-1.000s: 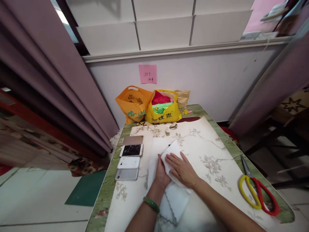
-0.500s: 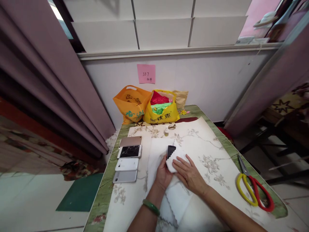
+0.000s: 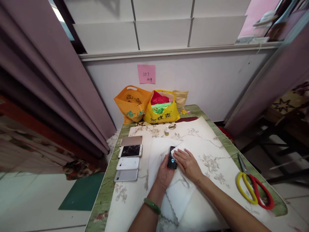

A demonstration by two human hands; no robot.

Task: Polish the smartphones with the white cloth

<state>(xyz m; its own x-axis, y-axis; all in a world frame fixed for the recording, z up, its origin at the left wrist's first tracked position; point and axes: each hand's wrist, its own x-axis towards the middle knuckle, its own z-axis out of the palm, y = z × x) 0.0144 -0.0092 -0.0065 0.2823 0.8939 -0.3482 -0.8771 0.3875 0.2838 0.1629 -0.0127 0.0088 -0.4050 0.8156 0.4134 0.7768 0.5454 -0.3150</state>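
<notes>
A small black keypad phone (image 3: 172, 163) is upright in my left hand (image 3: 165, 173), whose fingers wrap round its lower left side. My right hand (image 3: 189, 165) presses a white cloth (image 3: 178, 149) against the phone's upper right part, fingers together over the cloth. The cloth's scalloped edge crosses the phone's face, hiding part of it; the keys and a bluish round button show. More white cloth (image 3: 155, 151) lies under both hands on the flowered table cover (image 3: 207, 138).
Four phones, among them a cracked one (image 3: 131, 150), lie in a column at left. Scissors (image 3: 253, 190) with yellow and red handles rest at right. An orange bag (image 3: 132, 106), a yellow bag (image 3: 161, 116) and a small bottle (image 3: 166, 131) stand farther back.
The white cloth and my right hand have shifted right and up, uncovering the phone's keypad. My left hand has moved slightly right and still holds the phone.
</notes>
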